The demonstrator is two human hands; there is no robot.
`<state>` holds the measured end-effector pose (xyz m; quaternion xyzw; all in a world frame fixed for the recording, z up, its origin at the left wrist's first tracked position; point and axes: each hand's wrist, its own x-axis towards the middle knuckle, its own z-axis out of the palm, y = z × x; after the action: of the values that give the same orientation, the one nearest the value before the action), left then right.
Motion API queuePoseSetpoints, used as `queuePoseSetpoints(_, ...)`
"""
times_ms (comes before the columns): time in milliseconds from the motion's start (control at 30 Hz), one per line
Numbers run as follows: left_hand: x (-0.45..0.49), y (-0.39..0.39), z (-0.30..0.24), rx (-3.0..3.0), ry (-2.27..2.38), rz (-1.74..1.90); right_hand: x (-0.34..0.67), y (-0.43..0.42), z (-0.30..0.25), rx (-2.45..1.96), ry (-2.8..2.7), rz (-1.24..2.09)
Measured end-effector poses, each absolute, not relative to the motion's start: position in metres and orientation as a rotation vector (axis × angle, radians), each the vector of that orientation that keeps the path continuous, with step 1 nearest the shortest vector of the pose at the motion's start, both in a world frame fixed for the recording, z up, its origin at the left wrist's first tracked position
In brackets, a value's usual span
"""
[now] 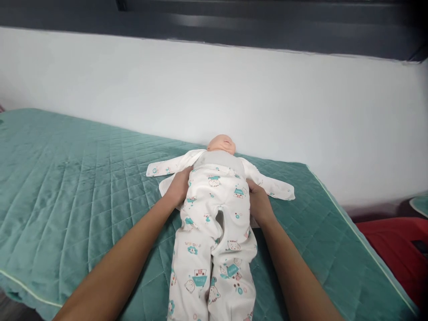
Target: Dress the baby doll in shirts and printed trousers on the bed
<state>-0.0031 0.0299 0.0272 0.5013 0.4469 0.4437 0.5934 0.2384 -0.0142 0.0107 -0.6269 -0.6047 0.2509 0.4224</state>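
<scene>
A baby doll (pixel 221 145) lies on its back on a green quilted mattress (pixel 76 187). It wears white printed trousers (pixel 214 232), pulled up to the chest. An open white printed top (pixel 270 185) is spread flat under it, sleeves out to both sides. My left hand (pixel 179 185) rests against the doll's side at the waistband, fingers tucked under the cloth. My right hand (pixel 258 200) presses against the other side, fingers curled at the trousers' edge. Whether either hand grips the cloth is hidden.
A white wall (pixel 234 89) runs right behind the doll's head. The mattress edge (pixel 351 227) drops off at the right. A red object (pixel 397 249) sits low beyond that edge. Bare quilt stretches away to the left.
</scene>
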Motion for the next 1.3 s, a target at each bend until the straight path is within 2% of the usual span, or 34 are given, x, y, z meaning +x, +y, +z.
queuePoseSetpoints(133,-0.005,0.034,0.021,1.367,1.157,1.203,0.238,-0.012,0.01,-1.574,-1.509,0.631)
queuePoseSetpoints(433,-0.003,0.033,0.025,1.527,1.244,1.158,0.241,-0.009,0.005,-1.739,-1.367,0.52)
queuePoseSetpoints(733,-0.007,0.042,0.01,1.535,1.266,1.069,0.244,-0.008,0.001,-1.569,-1.203,0.726)
queuePoseSetpoints(933,-0.009,0.046,0.01,1.58,1.359,1.323,0.245,-0.011,0.002,-1.532,-1.14,0.784)
queuePoseSetpoints(1133,-0.003,0.04,0.03,1.844,1.037,1.427,0.235,-0.016,0.02,-1.435,-1.287,0.407)
queuePoseSetpoints(1300,-0.001,0.051,0.039,1.984,0.778,1.238,0.234,-0.004,0.037,-1.189,-1.617,0.487)
